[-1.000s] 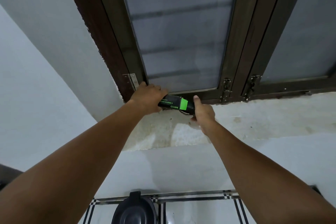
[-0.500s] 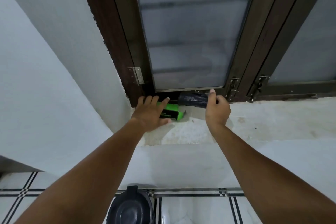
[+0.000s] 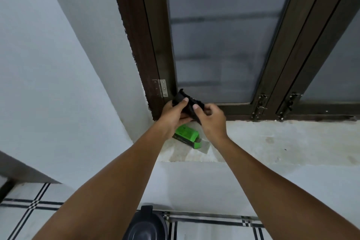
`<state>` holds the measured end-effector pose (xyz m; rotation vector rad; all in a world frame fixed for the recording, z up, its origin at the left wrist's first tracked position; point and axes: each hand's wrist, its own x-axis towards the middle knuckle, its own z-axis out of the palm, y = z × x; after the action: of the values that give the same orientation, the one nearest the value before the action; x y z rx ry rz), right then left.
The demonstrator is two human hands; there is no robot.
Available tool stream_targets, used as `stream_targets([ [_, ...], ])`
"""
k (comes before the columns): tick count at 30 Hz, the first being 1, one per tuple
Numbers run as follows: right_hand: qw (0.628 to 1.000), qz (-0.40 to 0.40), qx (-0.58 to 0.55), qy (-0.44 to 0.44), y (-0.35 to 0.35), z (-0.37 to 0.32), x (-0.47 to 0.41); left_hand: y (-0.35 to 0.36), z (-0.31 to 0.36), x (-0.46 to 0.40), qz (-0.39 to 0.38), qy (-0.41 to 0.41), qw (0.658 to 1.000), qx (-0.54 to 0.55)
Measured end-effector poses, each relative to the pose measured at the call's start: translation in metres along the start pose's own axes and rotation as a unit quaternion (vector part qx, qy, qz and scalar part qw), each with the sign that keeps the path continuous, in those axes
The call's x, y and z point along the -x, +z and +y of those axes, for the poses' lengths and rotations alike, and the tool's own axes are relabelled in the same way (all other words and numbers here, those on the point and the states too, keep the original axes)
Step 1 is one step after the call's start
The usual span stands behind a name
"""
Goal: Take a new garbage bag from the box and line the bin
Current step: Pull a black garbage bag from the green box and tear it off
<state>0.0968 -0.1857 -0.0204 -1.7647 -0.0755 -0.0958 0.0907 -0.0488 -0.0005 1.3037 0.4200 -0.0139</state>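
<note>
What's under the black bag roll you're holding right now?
Below the black plastic bag roll, gripped by the left hand and right hand, the green cardboard box lies on the pale concrete sill, end flap open. Its inside is hidden.
</note>
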Motion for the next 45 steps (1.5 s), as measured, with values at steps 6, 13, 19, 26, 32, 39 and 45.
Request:
stream_targets([
  [6, 0.996, -0.041, -0.052, 0.061, 0.003, -0.012, -0.005, 0.003, 0.006, 0.006, 0.005, -0.063, 0.994, 0.092],
  [13, 0.958, 0.005, -0.200, 0.204, 0.001, -0.022, -0.015, 0.000, 0.001, 0.002, 0.021, -0.102, 0.995, 0.004],
  [19, 0.926, 0.041, -0.233, 0.295, -0.001, -0.024, -0.021, -0.011, 0.004, 0.006, 0.055, -0.090, 0.987, -0.121],
  [26, 0.944, -0.263, 0.103, 0.171, -0.019, -0.025, -0.011, -0.027, 0.009, 0.006, 0.041, -0.047, 0.981, -0.185],
  [32, 0.939, -0.266, 0.164, 0.145, -0.027, -0.025, -0.022, -0.038, 0.006, 0.005, 0.037, -0.062, 0.981, -0.180],
  [39, 0.946, -0.226, -0.078, 0.218, -0.022, -0.025, -0.020, -0.033, 0.011, 0.009, 0.041, -0.045, 0.987, -0.150],
  [45, 0.952, -0.190, -0.024, 0.238, -0.012, -0.034, -0.022, -0.019, 0.014, 0.009, 0.019, -0.027, 0.985, -0.171],
])
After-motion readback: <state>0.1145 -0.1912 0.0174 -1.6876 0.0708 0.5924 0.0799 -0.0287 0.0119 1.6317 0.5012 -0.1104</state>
